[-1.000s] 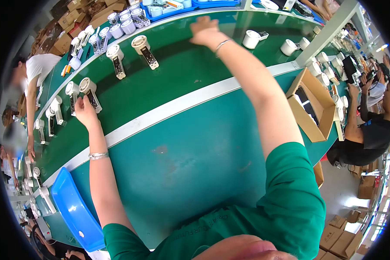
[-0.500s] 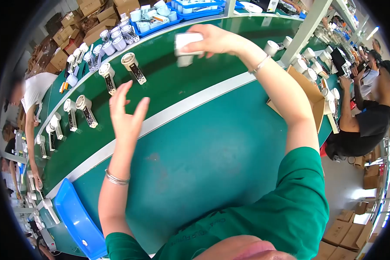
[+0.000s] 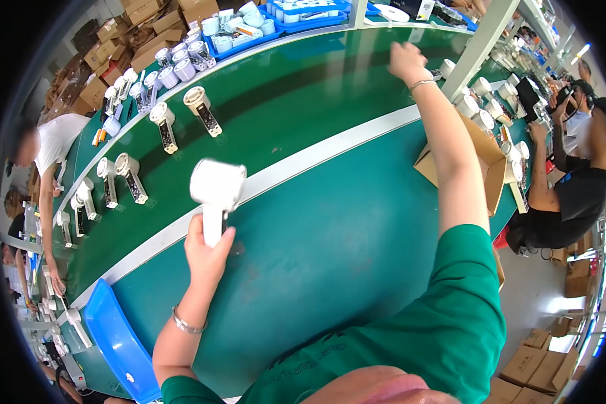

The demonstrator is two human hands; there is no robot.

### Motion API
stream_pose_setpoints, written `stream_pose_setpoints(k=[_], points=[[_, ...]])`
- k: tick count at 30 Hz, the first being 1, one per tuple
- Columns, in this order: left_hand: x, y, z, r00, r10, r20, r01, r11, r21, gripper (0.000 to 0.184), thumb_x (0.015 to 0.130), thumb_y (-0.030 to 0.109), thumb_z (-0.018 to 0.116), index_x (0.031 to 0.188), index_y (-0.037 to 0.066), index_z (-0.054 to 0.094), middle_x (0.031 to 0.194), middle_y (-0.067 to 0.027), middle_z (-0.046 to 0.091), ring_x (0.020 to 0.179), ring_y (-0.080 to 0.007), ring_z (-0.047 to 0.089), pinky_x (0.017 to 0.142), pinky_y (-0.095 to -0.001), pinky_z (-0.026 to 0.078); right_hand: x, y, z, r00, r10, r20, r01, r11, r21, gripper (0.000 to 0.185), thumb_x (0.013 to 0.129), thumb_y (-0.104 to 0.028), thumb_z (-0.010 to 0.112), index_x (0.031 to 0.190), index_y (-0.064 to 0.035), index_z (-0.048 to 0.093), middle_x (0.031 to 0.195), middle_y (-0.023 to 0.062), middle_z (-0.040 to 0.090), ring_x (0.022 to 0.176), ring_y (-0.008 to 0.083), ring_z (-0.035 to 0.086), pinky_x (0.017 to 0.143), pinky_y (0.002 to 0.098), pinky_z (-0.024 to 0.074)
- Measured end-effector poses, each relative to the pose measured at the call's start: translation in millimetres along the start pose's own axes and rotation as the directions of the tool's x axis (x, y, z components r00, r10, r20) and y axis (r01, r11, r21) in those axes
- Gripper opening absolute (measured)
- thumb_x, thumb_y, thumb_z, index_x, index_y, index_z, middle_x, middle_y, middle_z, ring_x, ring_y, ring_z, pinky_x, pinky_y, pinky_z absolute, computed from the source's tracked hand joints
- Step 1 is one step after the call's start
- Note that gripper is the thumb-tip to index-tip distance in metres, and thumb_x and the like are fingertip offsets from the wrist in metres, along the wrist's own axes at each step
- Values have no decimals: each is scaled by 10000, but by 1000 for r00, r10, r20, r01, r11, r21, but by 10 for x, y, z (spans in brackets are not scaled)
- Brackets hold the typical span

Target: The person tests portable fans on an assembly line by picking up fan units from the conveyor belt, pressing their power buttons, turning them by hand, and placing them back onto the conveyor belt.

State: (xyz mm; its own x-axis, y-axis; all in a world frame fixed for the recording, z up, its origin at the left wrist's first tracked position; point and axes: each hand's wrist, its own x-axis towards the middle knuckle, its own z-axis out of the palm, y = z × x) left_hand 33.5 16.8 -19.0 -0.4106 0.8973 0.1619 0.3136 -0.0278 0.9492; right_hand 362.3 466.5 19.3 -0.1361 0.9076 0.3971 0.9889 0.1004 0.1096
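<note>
1. Moved since half a second ago: white unit [image 3: 217,185], judged the same one, has gone from right hand [image 3: 409,62] to left hand [image 3: 207,252].
2. Left hand, which was empty and spread, is now closed round the unit's handle. Round head up, handle down, slight tilt; dark strip along one side of the handle.
3. Unit is held up in front of the near white rail [image 3: 357,138] and the bare green tabletop [image 3: 316,229], on the wearer's side of the belt [image 3: 296,121].
4. Right hand has swung out to the far right of the belt, near another white unit [image 3: 446,67]. Fingers look curled; can't tell if they're gripping anything.
5. Meaning for the work: handover between hands looks done, left now carries the piece alone, right is off it.
6. Belt units left of the held one, e.g. the one with the exposed black board [image 3: 130,176], sit about where they did. Blue tray [image 3: 111,330] also unmoved.
</note>
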Motion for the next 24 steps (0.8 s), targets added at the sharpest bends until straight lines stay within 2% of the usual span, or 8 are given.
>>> stream_pose_setpoints(k=[2, 3, 4, 7, 10, 14, 19, 24], points=[[-79, -52, -128, 998, -52, 23, 54, 994, -99, 222, 805, 99, 662, 967, 26, 530, 823, 11, 536, 699, -50, 477, 616, -199, 395, 32, 376, 216, 963, 224, 146, -209, 972, -110, 391, 860, -202, 517, 1242, -116, 510, 1334, 180, 441, 1198, 400, 464, 929, 627, 366], [-116, -62, -173, 996, -79, 34, 83, 986, -142, 207, 814, 106, 653, 960, 26, 531, 816, 17, 525, 686, -43, 460, 603, -191, 380, -70, 469, 199, 947, 217, 235, -204, 976, -81, 426, 854, -176, 529, 1272, -114, 473, 1350, 194, 418, 1222, 386, 450, 923, 638, 372], [-151, -70, -193, 994, -105, 14, 106, 986, -128, 251, 836, 157, 606, 1035, 15, 551, 771, 24, 500, 653, -44, 438, 593, -179, 347, -89, 540, 275, 916, 186, 355, -192, 981, -21, 428, 842, -133, 533, 1263, -88, 470, 1328, 213, 438, 1205, 368, 479, 934, 569, 419], [-209, -7, -216, 992, -129, 11, 127, 960, -251, 300, 853, 215, 603, 1064, 7, 556, 737, 20, 494, 631, -49, 430, 577, -182, 344, -5, 665, 378, 954, 63, 293, -67, 998, 6, 469, 757, -208, 660, 1174, -61, 507, 1195, 244, 535, 1058, 389, 575, 912, 408, 481], [-245, 89, -170, 993, -118, 23, 118, 935, -334, 388, 869, 250, 586, 1160, 7, 507, 724, -7, 516, 621, -60, 459, 540, -200, 371, -35, 534, 254, 984, -8, 177, 9, 1000, -8, 524, 693, -286, 707, 1129, -57, 527, 1121, 239, 572, 1015, 380, 593, 871, 420, 497], [-277, 128, -179, 985, -135, 103, 167, 880, -445, 415, 904, 243, 526, 1238, 10, 449, 778, -64, 568, 631, -87, 496, 553, -212, 403, -463, -229, -668, 955, -246, 164, 209, 954, 216, 573, 630, -358, 714, 1078, -37, 559, 1012, 197, 622, 959, 333, 618, 822, 398, 509], [-332, 67, -100, 950, -270, 158, 310, 749, -585, 418, 936, 253, 477, 1258, -12, 439, 859, -81, 566, 727, -122, 523, 591, -241, 435, -1616, -1145, -1735, 720, -652, 237, 531, 738, 416, 581, 647, -456, 648, 942, 40, 590, 843, 224, 655, 827, 348, 646, 756, 399, 515], [-404, -56, -130, 940, -275, 201, 338, 682, -648, 340, 919, 167, 477, 1209, -10, 464, 868, -64, 558, 738, -117, 517, 610, -235, 435, -2703, -1560, -1889, 459, -866, 197, 694, 488, 530, 541, 683, -449, 673, 863, 52, 574, 732, 198, 635, 729, 340, 640, 672, 412, 512]])
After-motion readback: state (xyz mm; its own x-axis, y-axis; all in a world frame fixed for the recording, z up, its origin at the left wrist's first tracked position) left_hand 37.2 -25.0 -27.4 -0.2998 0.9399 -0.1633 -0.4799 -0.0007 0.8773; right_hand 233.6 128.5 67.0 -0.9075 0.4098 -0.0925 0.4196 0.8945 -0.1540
